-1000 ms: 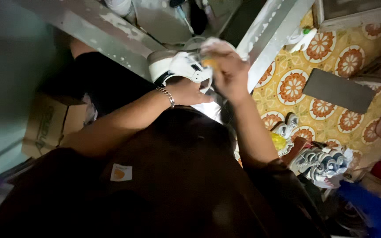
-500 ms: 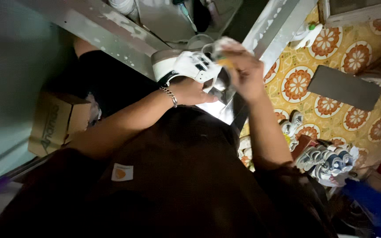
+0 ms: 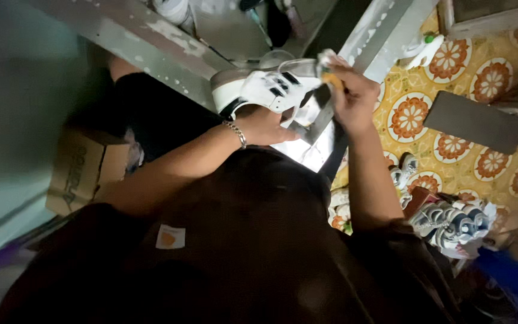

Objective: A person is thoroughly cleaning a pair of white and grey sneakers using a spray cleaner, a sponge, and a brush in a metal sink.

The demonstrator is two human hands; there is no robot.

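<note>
My left hand (image 3: 268, 125) gripped a white sneaker (image 3: 259, 91) from below, fingers closed around its sole, holding it up in front of me by the grey metal frame (image 3: 151, 45). My right hand (image 3: 352, 96) pinched a small orange-tipped tool (image 3: 331, 78) at the shoe's toe; how much of the shoe was already worked I could not tell. Room was tight, the frame close on both sides and the tabletop (image 3: 235, 30) cluttered. More shoes (image 3: 454, 219) lay on the patterned floor (image 3: 451, 150) to my right, a cardboard box (image 3: 85, 168) to my left.
</note>
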